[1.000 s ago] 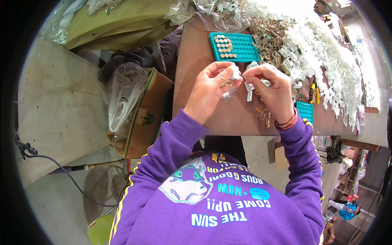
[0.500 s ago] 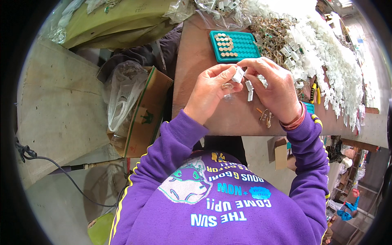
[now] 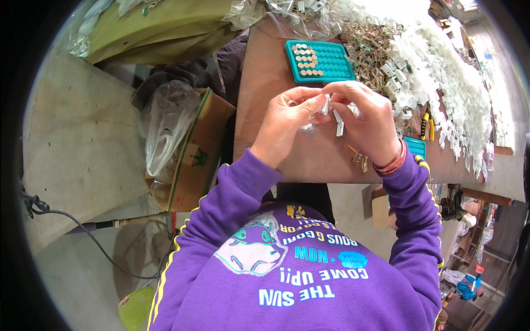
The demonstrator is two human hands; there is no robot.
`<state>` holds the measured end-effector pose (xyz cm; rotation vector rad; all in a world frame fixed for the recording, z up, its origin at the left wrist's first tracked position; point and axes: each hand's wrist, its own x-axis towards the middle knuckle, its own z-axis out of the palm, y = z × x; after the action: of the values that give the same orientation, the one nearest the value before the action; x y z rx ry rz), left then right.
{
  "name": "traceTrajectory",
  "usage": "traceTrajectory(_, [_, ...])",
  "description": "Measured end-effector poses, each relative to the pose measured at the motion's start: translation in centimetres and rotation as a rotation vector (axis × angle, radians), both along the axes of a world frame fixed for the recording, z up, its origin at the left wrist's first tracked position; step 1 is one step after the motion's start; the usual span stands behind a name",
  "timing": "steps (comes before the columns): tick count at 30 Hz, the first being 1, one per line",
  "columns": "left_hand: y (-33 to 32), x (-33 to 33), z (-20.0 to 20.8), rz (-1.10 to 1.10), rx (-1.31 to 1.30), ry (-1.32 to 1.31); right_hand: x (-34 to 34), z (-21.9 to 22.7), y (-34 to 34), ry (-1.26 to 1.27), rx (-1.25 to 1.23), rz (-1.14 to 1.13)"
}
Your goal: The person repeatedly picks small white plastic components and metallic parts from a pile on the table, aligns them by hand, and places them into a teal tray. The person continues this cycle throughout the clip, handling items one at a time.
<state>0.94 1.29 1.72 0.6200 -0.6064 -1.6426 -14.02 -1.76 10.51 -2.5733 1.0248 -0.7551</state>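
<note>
My left hand (image 3: 281,124) and my right hand (image 3: 369,113) meet above the brown table. Between the left thumb and fingers is a small white plastic housing (image 3: 325,105), seen edge-on. The right fingertips are closed close beside it; what they pinch is hidden. A second white plastic piece (image 3: 339,128) shows just below the right fingers, and I cannot tell whether it hangs from them or lies on the table. Beyond the hands sits a teal tray (image 3: 338,65) with rows of small round discs (image 3: 305,58) at its left side.
Loose wired parts (image 3: 361,41) and a large heap of white plastic pieces (image 3: 436,83) cover the table's far right. Yellow-black pliers (image 3: 425,124) and a smaller teal tray (image 3: 415,146) lie right of my right hand. A cardboard box (image 3: 193,149) with plastic bags stands left of the table.
The white housing has turned from showing its broad face to edge-on. My left fingers have curled in around it, and the right hand has shifted slightly.
</note>
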Motion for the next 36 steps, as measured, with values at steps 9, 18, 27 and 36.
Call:
traceTrajectory(9, [-0.2, 0.3, -0.3, -0.064, 0.046, 0.155, -0.8, -1.4, 0.5, -0.095, 0.009, -0.097])
traceTrajectory(18, [0.0, 0.1, -0.3, -0.058, 0.051, 0.128, -0.7, -1.9, 0.8, -0.043, -0.039, -0.035])
traceTrajectory(27, [0.2, 0.1, -0.1, -0.062, 0.049, 0.083, -0.7, -1.7, 0.9, -0.116, -0.046, -0.09])
traceTrajectory(36, [0.4, 0.1, -0.5, -0.092, -0.007, 0.206, 0.5, -2.3, 2.2, -0.091, -0.155, -0.098])
